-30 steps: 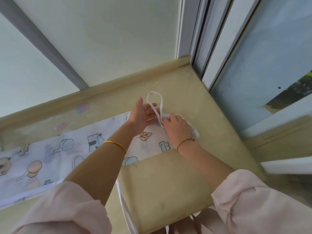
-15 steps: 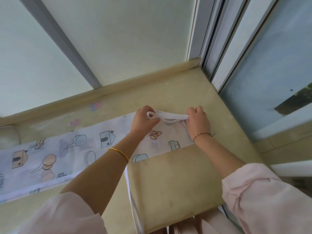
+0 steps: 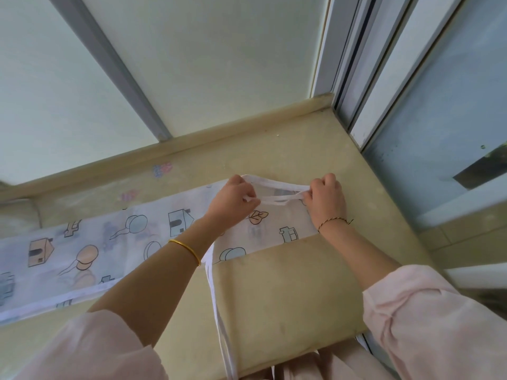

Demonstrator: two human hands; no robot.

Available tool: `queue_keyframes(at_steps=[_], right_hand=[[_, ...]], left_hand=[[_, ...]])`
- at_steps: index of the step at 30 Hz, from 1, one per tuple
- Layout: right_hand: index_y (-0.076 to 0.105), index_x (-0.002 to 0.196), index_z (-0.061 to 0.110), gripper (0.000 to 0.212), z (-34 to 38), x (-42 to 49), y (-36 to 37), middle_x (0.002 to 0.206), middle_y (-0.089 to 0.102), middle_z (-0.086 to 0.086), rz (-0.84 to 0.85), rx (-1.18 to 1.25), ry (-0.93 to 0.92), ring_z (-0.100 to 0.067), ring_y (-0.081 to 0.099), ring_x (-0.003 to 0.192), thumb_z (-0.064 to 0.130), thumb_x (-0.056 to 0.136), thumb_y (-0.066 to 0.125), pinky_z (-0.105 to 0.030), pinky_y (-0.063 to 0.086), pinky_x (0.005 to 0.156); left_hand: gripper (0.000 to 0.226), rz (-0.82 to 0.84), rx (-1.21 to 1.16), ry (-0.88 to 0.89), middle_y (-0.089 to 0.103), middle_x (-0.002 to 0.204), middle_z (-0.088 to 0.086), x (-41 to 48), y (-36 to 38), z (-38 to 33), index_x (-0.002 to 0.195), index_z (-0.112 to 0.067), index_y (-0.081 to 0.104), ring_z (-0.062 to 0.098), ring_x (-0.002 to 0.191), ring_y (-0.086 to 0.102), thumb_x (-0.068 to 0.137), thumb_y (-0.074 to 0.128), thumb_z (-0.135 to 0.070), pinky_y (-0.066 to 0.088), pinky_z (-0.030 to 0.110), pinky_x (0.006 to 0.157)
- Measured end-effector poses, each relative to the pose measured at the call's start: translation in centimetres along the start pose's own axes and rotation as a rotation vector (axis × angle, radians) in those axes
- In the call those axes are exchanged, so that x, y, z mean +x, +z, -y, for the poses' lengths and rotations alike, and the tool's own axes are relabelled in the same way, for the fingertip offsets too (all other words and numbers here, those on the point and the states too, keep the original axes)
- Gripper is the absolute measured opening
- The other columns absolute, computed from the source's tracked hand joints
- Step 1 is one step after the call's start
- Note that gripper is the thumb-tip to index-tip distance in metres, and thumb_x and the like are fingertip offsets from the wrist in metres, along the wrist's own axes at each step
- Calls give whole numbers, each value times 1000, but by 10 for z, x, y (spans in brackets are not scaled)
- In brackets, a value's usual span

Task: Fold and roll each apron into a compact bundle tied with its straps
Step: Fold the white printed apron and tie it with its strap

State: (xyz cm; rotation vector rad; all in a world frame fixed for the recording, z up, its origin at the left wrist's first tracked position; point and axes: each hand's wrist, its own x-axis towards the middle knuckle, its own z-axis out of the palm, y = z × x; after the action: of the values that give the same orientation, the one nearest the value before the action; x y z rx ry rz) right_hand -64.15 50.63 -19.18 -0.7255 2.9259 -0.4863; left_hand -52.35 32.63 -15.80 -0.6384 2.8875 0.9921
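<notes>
- Nearest, over the front lip of the bench [image 3: 288, 292]: a loose white tie strap [image 3: 219, 311] trailing down and out of view, free to snag or slide off when the cloth is rolled.
- Just beyond, lying flat across the bench: the apron [image 3: 109, 242], already folded into a long printed strip, left end running out of view, right end under the hands.
- Over that right end: left hand [image 3: 233, 200] and right hand [image 3: 326, 200], fingers [image 3: 311, 193] of each clamped on the neck loop [image 3: 279, 192].
- Changed within the last second: loop no longer standing up beyond the hands, now pulled down flat and taut between them; left hand, lying open a second ago, now pinching.
- Judged from that: loop being tucked onto the strip, rolling from this end likely next; tying not yet begun.
- Room: bare bench near the right end and in front; long free run to the left along the strip.
- Farthest: raised back ledge [image 3: 192, 144] close behind the strip and a window frame [image 3: 354, 78] hemming the far right corner, so little slack that way.
</notes>
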Motion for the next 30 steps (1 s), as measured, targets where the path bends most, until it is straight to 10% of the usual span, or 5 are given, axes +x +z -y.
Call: queue_keyframes(at_steps=[6, 10, 14, 22, 30], right_hand=[[56, 104, 1, 19, 1, 4, 2, 114, 46, -15, 33, -44, 11, -30, 47, 97, 17, 94, 54, -31, 38, 71], [55, 99, 3, 10, 7, 7, -5, 107, 47, -13, 42, -17, -21, -28, 50, 91, 4, 89, 56, -31, 40, 66], [56, 96, 3, 10, 25, 9, -7, 104, 48, -11, 85, 176, -143, -28, 54, 78, 1, 90, 49, -35, 43, 64], [62, 88, 3, 12, 45, -10, 9, 95, 54, -8, 143, 332, -316, -23, 52, 81, 8, 79, 54, -34, 47, 67], [65, 92, 7, 26, 35, -18, 10, 98, 58, -8, 193, 196, -523, -29, 54, 94, 15, 67, 64, -39, 50, 79]], left_hand=[[30, 240, 752, 114, 54, 110, 5, 4, -3, -3, 102, -12, 66, 24, 105, 47, 94, 50, -36, 39, 32, 88], [48, 135, 527, 55, 49, 106, 5, 11, -11, -17, 92, -12, 65, 22, 104, 45, 91, 45, -56, 44, 35, 85], [28, -128, 559, 51, 49, 117, 7, 28, -15, -14, 113, -11, 55, 26, 108, 45, 94, 51, -31, 40, 34, 86], [27, -62, 503, -88, 44, 115, 15, 47, -3, 8, 110, -5, 48, 33, 103, 44, 87, 45, 6, 43, 38, 71], [26, -77, 162, -194, 45, 120, 15, 49, -3, 23, 117, -5, 52, 34, 102, 51, 93, 46, -11, 47, 42, 86]])
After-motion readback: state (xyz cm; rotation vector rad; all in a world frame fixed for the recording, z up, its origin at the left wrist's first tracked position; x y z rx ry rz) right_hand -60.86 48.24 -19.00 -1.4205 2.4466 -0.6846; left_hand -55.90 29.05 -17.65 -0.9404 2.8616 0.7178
